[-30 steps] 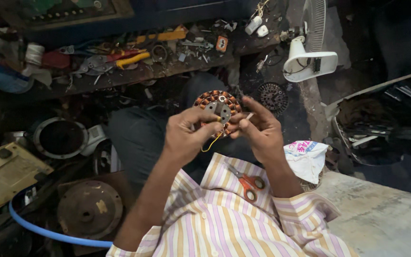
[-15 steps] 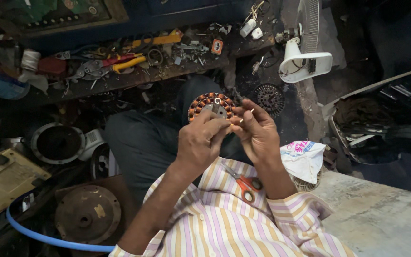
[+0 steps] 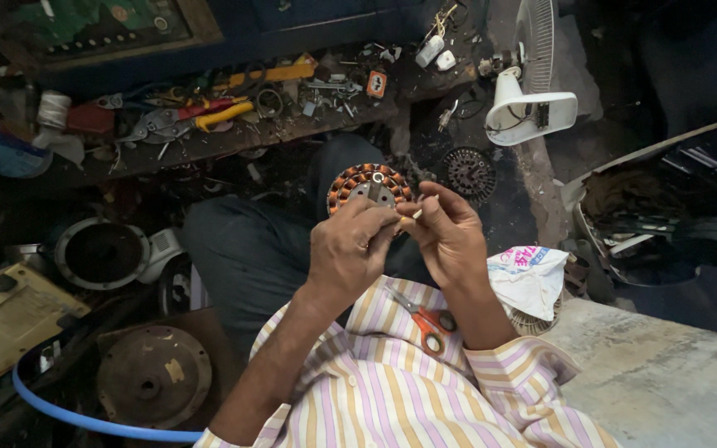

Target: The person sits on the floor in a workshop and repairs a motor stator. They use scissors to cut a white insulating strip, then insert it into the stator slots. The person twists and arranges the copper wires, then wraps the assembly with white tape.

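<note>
Pinching a thin wire end [image 3: 416, 214], our right hand [image 3: 450, 241] meets our left hand [image 3: 348, 253], which grips the round copper coil [image 3: 367, 184] above our lap.

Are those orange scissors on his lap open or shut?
Shut: the scissors lie on the striped shirt with blades together, forming one point.

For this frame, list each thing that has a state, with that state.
Copper-wound stator: held up above the lap, gripped by the left hand.
Right hand: fingertips pinched on a thin wire end beside the stator.
Orange-handled scissors: closed, lying on the lap.
White table fan: upright; running or not, cannot tell.
</note>
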